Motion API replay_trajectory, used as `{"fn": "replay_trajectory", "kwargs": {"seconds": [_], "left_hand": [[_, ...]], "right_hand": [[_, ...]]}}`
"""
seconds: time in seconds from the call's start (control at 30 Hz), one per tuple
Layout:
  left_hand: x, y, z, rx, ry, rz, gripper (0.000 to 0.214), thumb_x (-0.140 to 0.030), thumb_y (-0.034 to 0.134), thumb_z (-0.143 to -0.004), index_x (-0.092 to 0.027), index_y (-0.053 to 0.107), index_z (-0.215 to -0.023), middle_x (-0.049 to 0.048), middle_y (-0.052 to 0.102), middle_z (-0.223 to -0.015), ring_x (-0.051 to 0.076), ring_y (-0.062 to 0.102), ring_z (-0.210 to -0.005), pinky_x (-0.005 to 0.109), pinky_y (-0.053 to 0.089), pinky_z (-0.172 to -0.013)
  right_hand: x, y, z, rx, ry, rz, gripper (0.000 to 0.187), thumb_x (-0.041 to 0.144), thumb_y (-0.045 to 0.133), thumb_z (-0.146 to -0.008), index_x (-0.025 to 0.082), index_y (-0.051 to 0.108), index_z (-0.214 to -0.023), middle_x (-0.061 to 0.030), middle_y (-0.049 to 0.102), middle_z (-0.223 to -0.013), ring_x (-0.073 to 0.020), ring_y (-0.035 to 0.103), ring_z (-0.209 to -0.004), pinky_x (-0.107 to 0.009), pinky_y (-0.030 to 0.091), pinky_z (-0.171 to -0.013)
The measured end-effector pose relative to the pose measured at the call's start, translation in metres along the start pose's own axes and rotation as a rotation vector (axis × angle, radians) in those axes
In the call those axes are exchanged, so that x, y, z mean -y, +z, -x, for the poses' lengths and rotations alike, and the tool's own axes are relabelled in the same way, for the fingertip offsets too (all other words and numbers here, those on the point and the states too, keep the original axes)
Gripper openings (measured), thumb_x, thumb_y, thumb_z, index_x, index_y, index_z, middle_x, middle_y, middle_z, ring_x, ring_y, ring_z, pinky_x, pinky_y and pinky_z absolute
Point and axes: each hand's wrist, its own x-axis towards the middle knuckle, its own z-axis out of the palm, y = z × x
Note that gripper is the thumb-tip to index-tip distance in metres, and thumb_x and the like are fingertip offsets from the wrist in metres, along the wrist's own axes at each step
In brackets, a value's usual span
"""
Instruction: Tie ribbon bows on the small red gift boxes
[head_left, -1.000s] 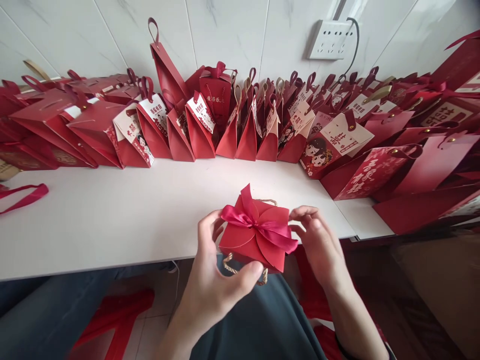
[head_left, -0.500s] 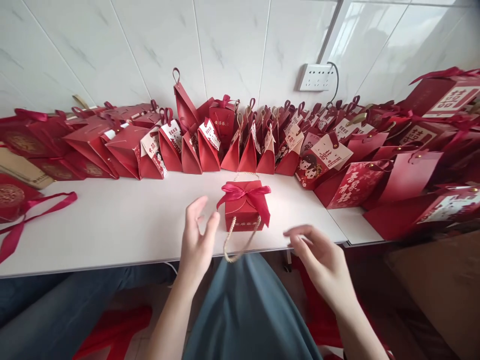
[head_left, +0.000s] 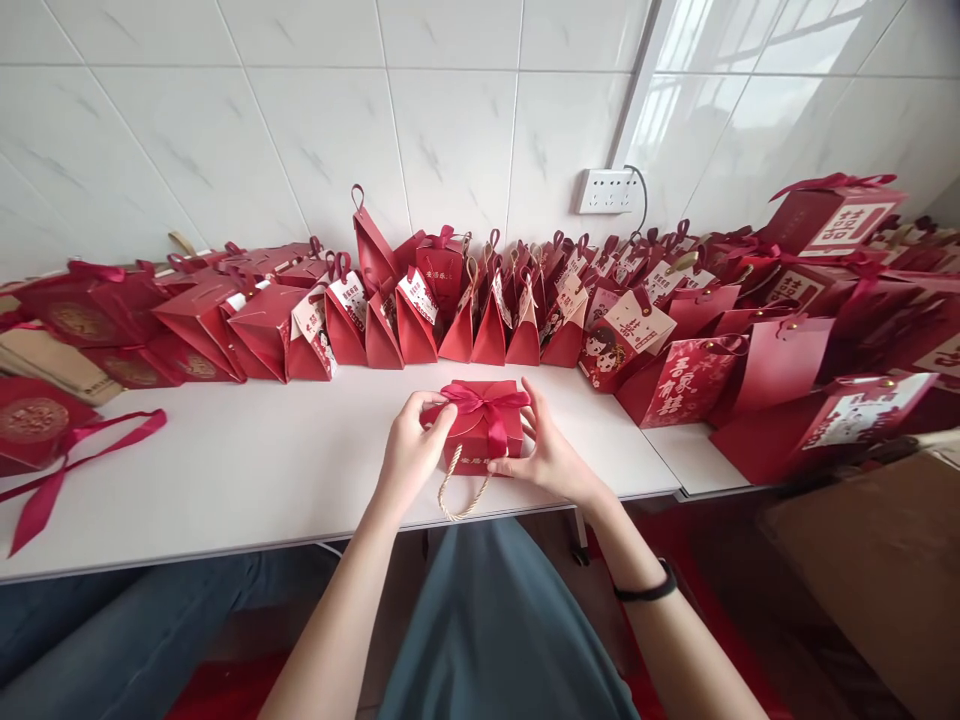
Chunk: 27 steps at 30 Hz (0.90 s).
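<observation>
A small red gift box (head_left: pixel 480 432) with a red ribbon bow on its lid stands on the white table (head_left: pixel 247 470) near the front edge. Its beige rope handle (head_left: pixel 459 495) hangs over the table's edge. My left hand (head_left: pixel 411 450) grips the box's left side, fingers curled round the top corner. My right hand (head_left: pixel 544 452) clasps the right side, with fingers reaching up to the lid. The two hands hold the box between them.
A long row of red gift bags and boxes (head_left: pixel 480 310) lines the tiled wall from left to right. More red bags (head_left: pixel 795 350) crowd the right end. A red ribbon (head_left: pixel 75 460) trails at the left. A wall socket (head_left: pixel 607 190) hangs above. A cardboard box (head_left: pixel 877 560) sits at lower right.
The box went from my hands above my lap onto the table. I let it go for a moment, and now both hands have closed on its sides again.
</observation>
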Motion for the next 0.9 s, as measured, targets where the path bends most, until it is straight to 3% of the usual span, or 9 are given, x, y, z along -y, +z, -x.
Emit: {"fn": "replay_trajectory", "kwargs": {"seconds": [0.13,0.3,0.43,0.53,0.6,0.67,0.8,0.83,0.9], "left_hand": [[-0.018,-0.010,0.023,-0.057,0.051,0.003,0.020,-0.037,0.055,-0.081,-0.019,0.060,-0.088,0.0046,0.066,-0.091,0.019,0.062,-0.090,0.028,0.047,-0.079],[-0.031,-0.013,0.071,0.161,-0.085,-0.044,0.025,-0.042,0.055,-0.081,-0.019,0.064,-0.087,0.0013,0.066,-0.076,0.016,0.060,-0.070,0.023,0.047,-0.062],[-0.026,-0.017,0.099,0.523,-0.202,-0.118,0.025,-0.042,0.052,-0.084,-0.022,0.064,-0.093,0.0006,0.067,-0.082,0.016,0.061,-0.076,0.024,0.047,-0.069],[-0.022,-0.039,0.103,0.953,-0.180,-0.281,0.024,-0.040,0.061,-0.077,-0.025,0.067,-0.095,-0.0005,0.068,-0.094,0.018,0.062,-0.085,0.024,0.046,-0.075],[-0.020,-0.058,0.096,1.122,-0.139,-0.365,0.023,-0.042,0.065,-0.074,-0.027,0.068,-0.091,-0.0023,0.069,-0.090,0.018,0.063,-0.082,0.024,0.046,-0.074],[-0.021,-0.070,0.084,0.964,-0.167,-0.380,0.023,-0.045,0.054,-0.083,-0.026,0.067,-0.087,-0.0024,0.069,-0.085,0.016,0.063,-0.079,0.024,0.047,-0.072],[-0.027,-0.053,0.055,0.154,0.106,-0.269,0.028,-0.046,0.048,-0.086,-0.026,0.062,-0.101,0.0012,0.063,-0.111,0.018,0.057,-0.106,0.029,0.042,-0.095],[-0.028,-0.043,0.049,0.103,0.222,-0.254,0.028,-0.044,0.053,-0.084,-0.026,0.060,-0.106,0.0021,0.058,-0.121,0.019,0.052,-0.115,0.031,0.038,-0.101],[-0.029,-0.022,0.041,0.203,0.328,-0.270,0.024,-0.039,0.054,-0.084,-0.027,0.061,-0.104,0.0010,0.049,-0.132,0.019,0.044,-0.126,0.033,0.033,-0.107]], "right_hand": [[0.000,0.003,0.005,-0.068,0.012,0.061,0.102,0.029,0.075,-0.068,0.026,0.008,-0.144,-0.0145,0.029,-0.141,-0.0266,0.031,-0.133,-0.047,0.033,-0.109],[0.007,0.010,0.026,-0.105,0.028,0.141,0.097,0.016,0.066,-0.068,0.029,0.008,-0.145,-0.0118,0.026,-0.138,-0.0258,0.038,-0.128,-0.048,0.038,-0.105],[0.014,0.009,0.040,-0.067,0.026,0.148,0.095,0.010,0.063,-0.065,0.029,0.013,-0.143,-0.0106,0.027,-0.137,-0.0259,0.040,-0.126,-0.048,0.037,-0.107],[0.020,0.004,0.050,-0.022,0.026,0.168,0.094,0.006,0.062,-0.064,0.028,0.015,-0.143,-0.0112,0.027,-0.138,-0.0277,0.036,-0.129,-0.049,0.033,-0.109],[0.024,0.001,0.055,0.015,0.026,0.153,0.093,0.005,0.060,-0.065,0.027,0.015,-0.144,-0.0118,0.026,-0.140,-0.0282,0.035,-0.131,-0.049,0.035,-0.108],[0.026,-0.001,0.058,0.042,0.016,0.145,0.092,0.006,0.059,-0.067,0.028,0.015,-0.144,-0.0113,0.023,-0.144,-0.0283,0.031,-0.134,-0.047,0.038,-0.106],[0.027,-0.001,0.059,0.062,-0.035,0.164,0.091,0.011,0.063,-0.071,0.031,0.014,-0.146,-0.0077,0.017,-0.150,-0.0260,0.022,-0.139,-0.043,0.037,-0.108],[0.027,-0.001,0.059,0.069,-0.038,0.163,0.091,0.012,0.063,-0.072,0.032,0.013,-0.146,-0.0075,0.017,-0.150,-0.0253,0.022,-0.139,-0.042,0.036,-0.108],[0.027,-0.003,0.062,0.081,-0.028,0.143,0.092,0.012,0.062,-0.074,0.032,0.009,-0.147,-0.0073,0.016,-0.152,-0.0248,0.023,-0.139,-0.042,0.036,-0.108]]}}
